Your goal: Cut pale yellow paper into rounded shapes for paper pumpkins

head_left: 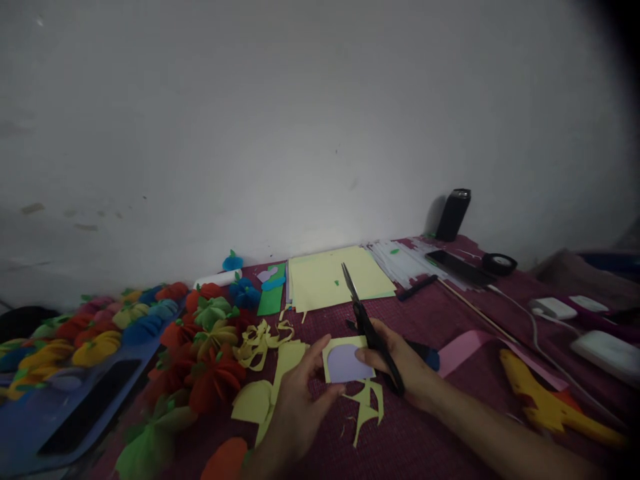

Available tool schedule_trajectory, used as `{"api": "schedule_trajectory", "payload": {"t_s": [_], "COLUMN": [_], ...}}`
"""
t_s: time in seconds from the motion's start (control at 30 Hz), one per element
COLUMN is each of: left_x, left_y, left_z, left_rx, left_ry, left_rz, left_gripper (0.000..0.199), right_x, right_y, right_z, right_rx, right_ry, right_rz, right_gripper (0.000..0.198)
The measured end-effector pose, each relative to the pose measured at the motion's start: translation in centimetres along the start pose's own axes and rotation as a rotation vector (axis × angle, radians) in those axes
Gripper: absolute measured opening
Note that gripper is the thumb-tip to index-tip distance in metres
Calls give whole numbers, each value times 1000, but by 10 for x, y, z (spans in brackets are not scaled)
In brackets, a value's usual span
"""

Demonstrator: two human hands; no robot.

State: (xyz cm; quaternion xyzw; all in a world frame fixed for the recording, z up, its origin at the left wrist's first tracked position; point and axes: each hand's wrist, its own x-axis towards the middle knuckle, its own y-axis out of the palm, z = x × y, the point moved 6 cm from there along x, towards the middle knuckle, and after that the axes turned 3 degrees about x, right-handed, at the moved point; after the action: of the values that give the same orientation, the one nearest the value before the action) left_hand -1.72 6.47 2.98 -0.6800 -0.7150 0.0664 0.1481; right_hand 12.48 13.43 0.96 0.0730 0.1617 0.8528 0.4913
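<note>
A lavender paper piece with a rounded top lies on a small pale yellow paper square. My left hand grips the left side of this stack between thumb and fingers. My right hand holds black-handled scissors, their blades pointing up and away with the tips near together. The right thumb also presses on the lavender piece. Below the stack are cut yellow scraps. Yellow rounded cutouts and a yellow strip lie left of my left hand.
Colourful folded-paper pumpkins crowd the left side. Yellow sheets lie near the wall, with curled trimmings closer. On the right are a yellow glue gun, pink strip, phone, white cable and black can-shaped object.
</note>
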Motion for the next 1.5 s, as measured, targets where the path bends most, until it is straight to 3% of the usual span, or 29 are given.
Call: {"api": "schedule_trajectory", "payload": {"t_s": [0.37,0.7,0.77,0.93,1.33,1.5], "left_x": [2,0,0,4,-1,-4], "left_y": [-4,6,4,5,22,25], "left_z": [4,0,2,17,35,27], "left_rx": [-36,-346,-436,-493,-458,-465], "left_ry": [-19,-82,-126,-238,-355,-355], "left_rz": [-22,41,38,39,99,157], "left_gripper": [42,84,77,30,29,22], "right_x": [0,-1,-1,-2,-5,-8], "right_y": [3,4,3,9,21,23], "right_z": [3,7,7,6,1,-3], "right_rx": [-23,-113,-139,-129,-247,-298], "right_ry": [-18,-44,-38,-7,1,3], "right_rz": [32,2,-10,13,85,145], "right_gripper": [43,44,44,46,45,37]}}
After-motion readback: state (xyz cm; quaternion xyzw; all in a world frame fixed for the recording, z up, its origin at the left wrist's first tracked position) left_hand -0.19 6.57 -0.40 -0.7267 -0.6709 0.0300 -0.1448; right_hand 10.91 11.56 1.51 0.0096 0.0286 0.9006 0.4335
